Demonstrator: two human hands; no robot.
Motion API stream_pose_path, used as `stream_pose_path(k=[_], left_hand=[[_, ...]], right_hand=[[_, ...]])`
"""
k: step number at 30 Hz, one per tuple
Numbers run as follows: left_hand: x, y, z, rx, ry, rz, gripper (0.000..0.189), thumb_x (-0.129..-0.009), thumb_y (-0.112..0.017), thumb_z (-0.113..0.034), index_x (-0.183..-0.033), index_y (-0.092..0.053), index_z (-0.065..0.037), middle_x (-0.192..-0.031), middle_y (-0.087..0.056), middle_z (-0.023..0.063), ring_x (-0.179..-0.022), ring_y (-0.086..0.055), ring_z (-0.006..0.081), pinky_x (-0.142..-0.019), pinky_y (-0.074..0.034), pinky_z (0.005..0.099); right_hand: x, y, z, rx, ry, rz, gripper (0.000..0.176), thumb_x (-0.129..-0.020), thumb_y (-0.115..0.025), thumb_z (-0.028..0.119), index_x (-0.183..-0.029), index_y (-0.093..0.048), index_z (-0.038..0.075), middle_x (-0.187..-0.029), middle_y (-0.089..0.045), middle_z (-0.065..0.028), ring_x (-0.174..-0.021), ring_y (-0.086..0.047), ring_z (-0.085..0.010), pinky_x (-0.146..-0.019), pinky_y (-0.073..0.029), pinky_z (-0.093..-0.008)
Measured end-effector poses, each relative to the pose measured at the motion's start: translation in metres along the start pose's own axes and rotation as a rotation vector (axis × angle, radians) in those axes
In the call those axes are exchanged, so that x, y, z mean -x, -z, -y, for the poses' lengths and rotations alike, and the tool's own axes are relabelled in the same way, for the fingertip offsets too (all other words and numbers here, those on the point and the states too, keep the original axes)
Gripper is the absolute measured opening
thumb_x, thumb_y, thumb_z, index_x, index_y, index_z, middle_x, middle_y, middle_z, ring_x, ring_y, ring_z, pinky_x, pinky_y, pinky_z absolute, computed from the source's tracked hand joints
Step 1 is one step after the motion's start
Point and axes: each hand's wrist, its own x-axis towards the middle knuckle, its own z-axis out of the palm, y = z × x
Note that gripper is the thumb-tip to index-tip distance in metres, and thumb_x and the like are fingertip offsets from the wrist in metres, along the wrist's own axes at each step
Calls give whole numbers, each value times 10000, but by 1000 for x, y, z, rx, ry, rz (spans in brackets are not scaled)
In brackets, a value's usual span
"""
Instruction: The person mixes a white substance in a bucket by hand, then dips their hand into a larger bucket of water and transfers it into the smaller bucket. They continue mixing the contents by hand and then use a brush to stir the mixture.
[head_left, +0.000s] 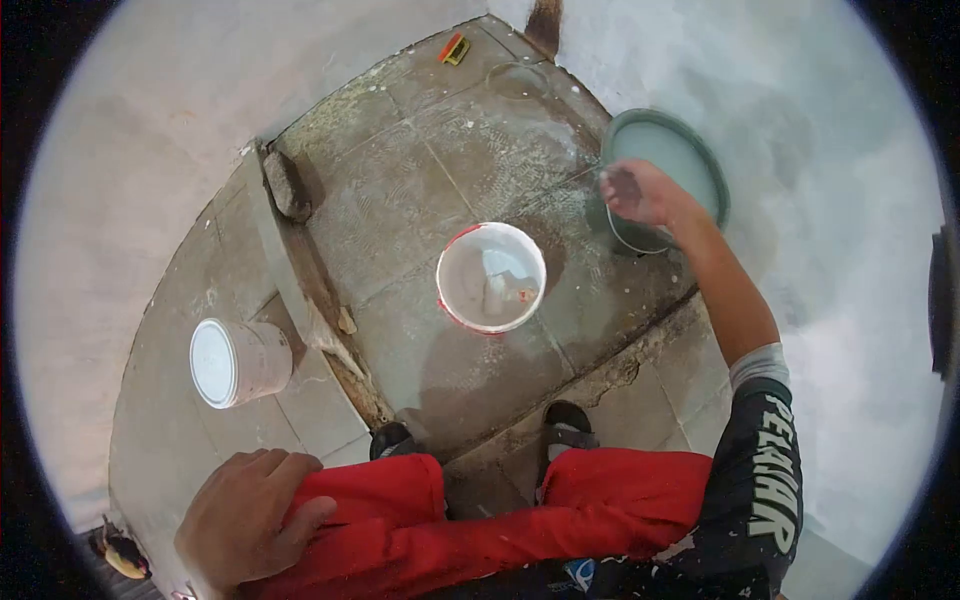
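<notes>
Rests left hand [245, 520], loosely spread, on trousers [385, 495] at near left — holds right hand [645, 195], half-curled, over bucket [655, 115], far right.

Green bucket [652, 115], upright on tiled floor [400, 250] beside wall [820, 250], holding cloudy pale liquid [665, 143].

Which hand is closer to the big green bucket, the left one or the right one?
Right. The right hand is over the near-left part of the green bucket, while the left hand is far from it, by the red trousers.
</notes>
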Motion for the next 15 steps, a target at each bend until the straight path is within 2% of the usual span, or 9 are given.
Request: stream_pose_path(k=[3,5,6,8,9,15], left_hand=[[0,-1,1,-3,-31,-36,321,-866,-657,-297,-1025,-610,-22,-883,-643,185,-859,-616,390,-804,-483,455],[-1,0,2,-1,-22,-15,326,-869,-655,-307,-1024,-615,-23,-877,-640,182,-864,-618,385,-812,-483,454],[-1,0,2,-1,-17,-17,326,-869,-655,-307,-1024,-615,-23,-877,-640,182,-864,-618,385,-812,-483,454],[0,-1,3,7,-30,-13,333,-874,-652,-319,-1023,-620,-23,-884,-641,180,-870,-622,375,-821,-484,450],[1,-1,3,8,-25,-13,333,-874,-652,-319,-1023,-620,-23,-884,-641,180,-870,-622,375,-821,-484,450],[5,-4,10,6,-20,-6,353,-881,-646,-334,-1039,-627,-19,-916,-649,175,-894,-629,362,-841,-487,442]], right_hand=[[-18,-43,-23,-16,-68,119,231,-939,-498,203,-860,-602,13,-795,-628,-88,-721,-617,-188,-661,-537,-330],[-16,-81,-41,162,-86,-31,247,-928,-515,177,-926,-648,-31,-852,-686,-154,-797,-685,-237,-744,-582,-366],[-16,-91,-47,165,-87,-26,247,-928,-515,177,-926,-648,-31,-852,-686,-154,-797,-685,-237,-744,-582,-366],[-18,-106,-56,381,-97,136,295,-928,-525,178,-1014,-661,-70,-920,-704,-206,-884,-708,-279,-825,-590,-404],[-20,-110,-61,429,-84,148,323,-930,-536,202,-1019,-664,-81,-962,-700,-217,-917,-705,-277,-831,-590,-390],[-13,-128,-55,619,-29,23,355,-927,-555,246,-1019,-658,-81,-1032,-686,-213,-944,-698,-281,-880,-574,-394]])
